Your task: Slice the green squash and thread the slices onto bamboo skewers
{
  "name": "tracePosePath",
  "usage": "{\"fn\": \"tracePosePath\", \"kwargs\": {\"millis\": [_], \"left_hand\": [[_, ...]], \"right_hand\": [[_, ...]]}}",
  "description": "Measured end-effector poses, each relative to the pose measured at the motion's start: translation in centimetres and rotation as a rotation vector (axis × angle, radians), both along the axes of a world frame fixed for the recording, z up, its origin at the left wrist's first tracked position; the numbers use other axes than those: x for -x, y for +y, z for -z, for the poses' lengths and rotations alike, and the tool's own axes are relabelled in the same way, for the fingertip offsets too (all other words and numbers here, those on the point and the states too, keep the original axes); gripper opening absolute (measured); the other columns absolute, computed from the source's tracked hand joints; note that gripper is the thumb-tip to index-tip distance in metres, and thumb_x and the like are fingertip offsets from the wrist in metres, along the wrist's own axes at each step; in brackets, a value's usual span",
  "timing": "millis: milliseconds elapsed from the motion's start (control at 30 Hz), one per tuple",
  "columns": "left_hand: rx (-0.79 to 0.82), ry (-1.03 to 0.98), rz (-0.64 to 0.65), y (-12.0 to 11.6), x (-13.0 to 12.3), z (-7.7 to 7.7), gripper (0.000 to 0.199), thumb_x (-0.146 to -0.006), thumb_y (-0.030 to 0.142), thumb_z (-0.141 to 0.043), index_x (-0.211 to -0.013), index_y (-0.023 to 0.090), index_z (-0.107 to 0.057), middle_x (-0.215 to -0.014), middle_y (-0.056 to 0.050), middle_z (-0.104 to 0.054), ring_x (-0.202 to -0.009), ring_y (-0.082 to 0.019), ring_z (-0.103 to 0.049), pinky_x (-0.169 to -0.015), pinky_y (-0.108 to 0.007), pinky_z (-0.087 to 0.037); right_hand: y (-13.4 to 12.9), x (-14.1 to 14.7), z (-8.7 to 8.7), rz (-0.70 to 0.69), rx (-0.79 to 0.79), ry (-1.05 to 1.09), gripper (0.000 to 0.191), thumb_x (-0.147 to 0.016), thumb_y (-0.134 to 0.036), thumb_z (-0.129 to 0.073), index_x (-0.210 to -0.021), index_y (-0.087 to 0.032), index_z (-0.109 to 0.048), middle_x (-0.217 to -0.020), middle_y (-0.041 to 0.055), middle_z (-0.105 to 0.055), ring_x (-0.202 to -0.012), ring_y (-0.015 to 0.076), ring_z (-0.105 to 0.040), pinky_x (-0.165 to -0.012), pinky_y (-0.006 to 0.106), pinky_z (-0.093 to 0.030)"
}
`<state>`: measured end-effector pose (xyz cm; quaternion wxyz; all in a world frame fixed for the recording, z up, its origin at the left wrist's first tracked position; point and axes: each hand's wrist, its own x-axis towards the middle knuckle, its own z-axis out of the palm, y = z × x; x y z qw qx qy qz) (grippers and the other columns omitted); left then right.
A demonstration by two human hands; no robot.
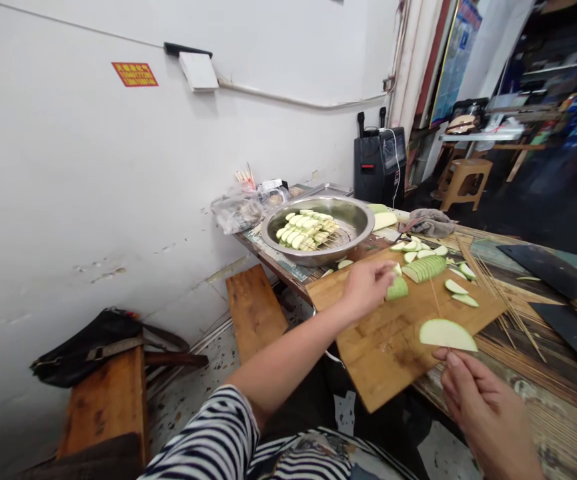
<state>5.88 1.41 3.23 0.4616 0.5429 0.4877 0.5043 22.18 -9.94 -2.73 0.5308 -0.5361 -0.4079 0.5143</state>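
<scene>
My right hand is closed in a pinch at the lower edge of a half-round, green-skinned vegetable slice. A thin bamboo skewer runs through this slice, its far end sticking out beyond it. Over the wooden cutting board, my left hand pinches another pale vegetable slice, partly covered by the fingers. Just below that hand lies a short stack of slices. A longer fanned row of slices rests to its right, with several loose slices around it.
Behind the board, a steel basin holds skewered slices. Loose bamboo skewers lie right of the board, near dark-bladed knives. A grey cloth, plastic bags and a black speaker stand further back. A wooden bench is at left.
</scene>
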Motion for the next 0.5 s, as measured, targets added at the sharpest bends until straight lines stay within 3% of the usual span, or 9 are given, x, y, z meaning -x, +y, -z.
{"fn": "tracePosePath", "kwargs": {"millis": [100,200,333,500], "left_hand": [[-0.079,0.442,-0.081,4.9,0.3,0.2,0.01,-0.063,0.01,-0.068,-0.068,0.019,-0.069,-0.081,-0.007,-0.068,-0.096,-0.025,-0.06,-0.098,-0.034,-0.037],[-0.046,0.633,-0.089,8.2,0.0,0.8,0.022,-0.055,0.002,-0.07,-0.048,0.018,-0.057,-0.075,-0.01,-0.067,-0.102,-0.029,-0.058,-0.1,-0.036,-0.034],[-0.024,0.765,-0.072,9.8,-0.7,1.2,0.029,-0.052,-0.002,-0.071,-0.042,0.017,-0.05,-0.074,-0.014,-0.065,-0.104,-0.032,-0.057,-0.099,-0.037,-0.035],[-0.013,0.949,0.04,10.6,-1.9,1.0,0.007,-0.06,0.012,-0.072,-0.061,0.014,-0.066,-0.085,-0.013,-0.067,-0.099,-0.026,-0.059,-0.092,-0.031,-0.04]], "right_hand": [[-0.3,-1.1,0.4,0.015,0.101,0.072,0.043,-0.07,-0.051,-0.067,-0.097,-0.017,-0.063,-0.05,-0.0065,-0.035,-0.044,0.0063,-0.03,-0.037,0.017,-0.024],[-0.5,-1.6,0.9,0.002,0.124,0.108,0.045,-0.069,-0.051,-0.068,-0.098,-0.017,-0.062,-0.049,-0.0072,-0.033,-0.042,0.0058,-0.028,-0.036,0.017,-0.021],[-0.5,-2.2,1.2,-0.014,0.127,0.1,0.043,-0.071,-0.049,-0.067,-0.099,-0.018,-0.062,-0.049,-0.0073,-0.032,-0.041,0.006,-0.026,-0.035,0.018,-0.021],[-0.5,-3.1,0.8,0.073,0.169,0.119,0.045,-0.068,-0.051,-0.069,-0.097,-0.017,-0.064,-0.052,-0.0053,-0.038,-0.045,0.0071,-0.033,-0.037,0.017,-0.028]]}}
